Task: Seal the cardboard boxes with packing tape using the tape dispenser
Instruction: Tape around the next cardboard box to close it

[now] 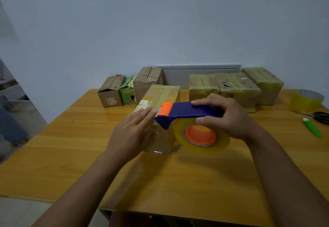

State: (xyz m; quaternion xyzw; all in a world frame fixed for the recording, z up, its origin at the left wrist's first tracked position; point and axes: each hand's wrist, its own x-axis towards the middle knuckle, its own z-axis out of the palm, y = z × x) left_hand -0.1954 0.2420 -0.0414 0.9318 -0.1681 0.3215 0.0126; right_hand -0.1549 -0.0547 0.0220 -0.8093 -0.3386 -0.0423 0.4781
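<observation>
Cardboard box in front of us stands on the wooden table, its top and near side already glossy with yellowish tape. We lay our left hand flat against its near left face, fingers straight and together, the fingertips reaching up to the top edge beside a pale label; this hand grips nothing and only presses on the box. Our right hand is curled round the tape dispenser, fingers over the top of its blue body and thumb pressed on the side of the clear tape roll with its orange hub. We hold the dispenser against the right side of the box, its orange front end touching the top near the left fingertips, while the roll hangs beside the box just above the table. Along the far edge by the wall we see, on the left, two plain brown boxes with a green printed carton between them, and on the right a row of three taped boxes, touching one another. At the far right of the table sits a spare tape roll, and near it lie black scissors and a green utility knife, all well apart from our hands.
</observation>
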